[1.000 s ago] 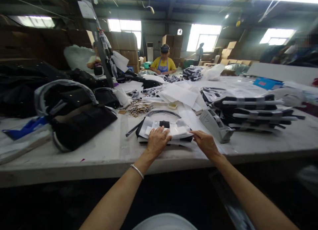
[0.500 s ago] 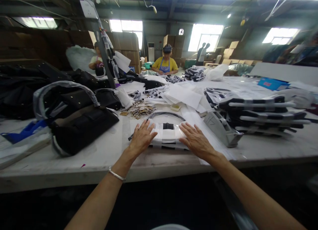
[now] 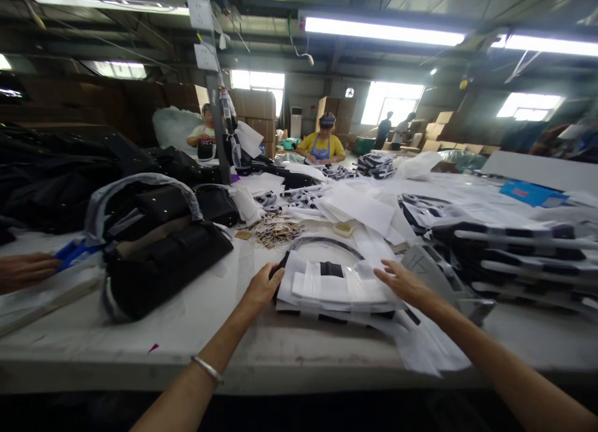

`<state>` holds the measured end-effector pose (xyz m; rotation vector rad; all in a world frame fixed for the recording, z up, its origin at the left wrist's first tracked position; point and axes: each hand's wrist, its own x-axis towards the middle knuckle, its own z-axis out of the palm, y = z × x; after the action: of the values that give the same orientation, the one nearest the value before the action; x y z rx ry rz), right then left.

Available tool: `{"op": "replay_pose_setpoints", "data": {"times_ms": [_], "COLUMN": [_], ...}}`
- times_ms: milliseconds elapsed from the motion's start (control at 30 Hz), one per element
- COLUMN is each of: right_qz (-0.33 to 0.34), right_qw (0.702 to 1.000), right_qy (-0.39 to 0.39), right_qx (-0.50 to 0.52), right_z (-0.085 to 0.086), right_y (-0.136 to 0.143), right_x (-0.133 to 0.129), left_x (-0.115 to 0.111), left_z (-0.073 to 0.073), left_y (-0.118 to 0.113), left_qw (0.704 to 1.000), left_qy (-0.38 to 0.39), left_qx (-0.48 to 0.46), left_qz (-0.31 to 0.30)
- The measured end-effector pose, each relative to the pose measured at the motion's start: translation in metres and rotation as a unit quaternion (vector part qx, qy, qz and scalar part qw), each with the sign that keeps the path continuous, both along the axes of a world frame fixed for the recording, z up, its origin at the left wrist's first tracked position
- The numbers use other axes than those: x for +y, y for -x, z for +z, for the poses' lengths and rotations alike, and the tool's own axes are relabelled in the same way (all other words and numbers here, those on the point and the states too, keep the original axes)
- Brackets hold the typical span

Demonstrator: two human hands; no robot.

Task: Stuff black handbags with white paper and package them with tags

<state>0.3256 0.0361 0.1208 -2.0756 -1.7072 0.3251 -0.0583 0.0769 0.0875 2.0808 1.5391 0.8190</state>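
Observation:
A black handbag (image 3: pixel 331 269) lies flat before me, wrapped in white paper and clear film with strips of tape. Its curved handle (image 3: pixel 322 240) points away from me. My left hand (image 3: pixel 264 284) is closed on the bag's left edge, thumb on top and the fingertips partly hidden. On the opposite side, my right hand (image 3: pixel 404 282) has its fingers stretched out at the bag's right edge, over the white paper. Just right of that hand stands a grey tape dispenser (image 3: pixel 439 276). Loose white sheet material (image 3: pixel 425 351) spreads below my right forearm.
An unwrapped black handbag (image 3: pixel 168 264) stands at left. Another person's hand (image 3: pixel 28 271) holds a blue tool (image 3: pixel 77 253) there. Several wrapped bags (image 3: pixel 523 258) are stacked at right. Behind lie twist-like strips (image 3: pixel 275 230) and white papers (image 3: pixel 359 205). A co-worker (image 3: pixel 321 147) sits across.
My hands have moved from lying flat on the wrapped bag to its two sides, the left closing on its edge. The view has tilted up. Another person's hand has appeared at far left.

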Motion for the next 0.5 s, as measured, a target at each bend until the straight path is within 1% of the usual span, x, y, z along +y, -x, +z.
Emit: {"op": "replay_pose_setpoints", "data": {"times_ms": [67, 100, 133, 200, 267, 333, 367, 400, 433, 500], "right_qz": [-0.016, -0.013, -0.007, 0.006, 0.022, 0.043, 0.053, 0.062, 0.068, 0.078], "right_qw": [0.997, 0.995, 0.994, 0.996, 0.997, 0.996, 0.996, 0.997, 0.997, 0.996], "right_qy": [0.074, 0.092, 0.096, 0.081, 0.06, 0.056, 0.055, 0.048, 0.033, -0.012], "right_qx": [0.03, 0.04, 0.044, 0.046, 0.049, 0.046, 0.038, 0.025, 0.008, -0.027], "right_z": [-0.008, -0.013, -0.018, -0.029, -0.035, -0.036, -0.032, -0.027, -0.021, -0.006], "right_y": [-0.005, -0.006, -0.007, -0.012, -0.022, -0.033, -0.037, -0.038, -0.037, -0.024], "right_x": [0.011, 0.013, 0.014, 0.01, 0.006, 0.003, 0.003, 0.004, 0.005, 0.007], "left_x": [0.003, 0.001, -0.003, -0.015, -0.028, -0.035, -0.033, -0.028, -0.02, 0.005], "left_z": [0.006, 0.009, 0.012, 0.018, 0.024, 0.032, 0.035, 0.038, 0.041, 0.042], "left_y": [0.003, 0.003, 0.003, 0.006, 0.014, 0.027, 0.035, 0.043, 0.052, 0.066], "left_qw": [1.0, 0.999, 0.999, 0.998, 0.995, 0.986, 0.983, 0.984, 0.988, 0.992], "left_qy": [0.027, 0.038, 0.046, 0.058, 0.082, 0.13, 0.146, 0.148, 0.138, 0.088], "left_qx": [-0.006, -0.007, -0.008, -0.012, -0.027, -0.043, -0.037, -0.017, 0.014, 0.088], "left_qz": [-0.005, -0.01, -0.014, -0.021, -0.046, -0.094, -0.105, -0.097, -0.069, 0.023]}}
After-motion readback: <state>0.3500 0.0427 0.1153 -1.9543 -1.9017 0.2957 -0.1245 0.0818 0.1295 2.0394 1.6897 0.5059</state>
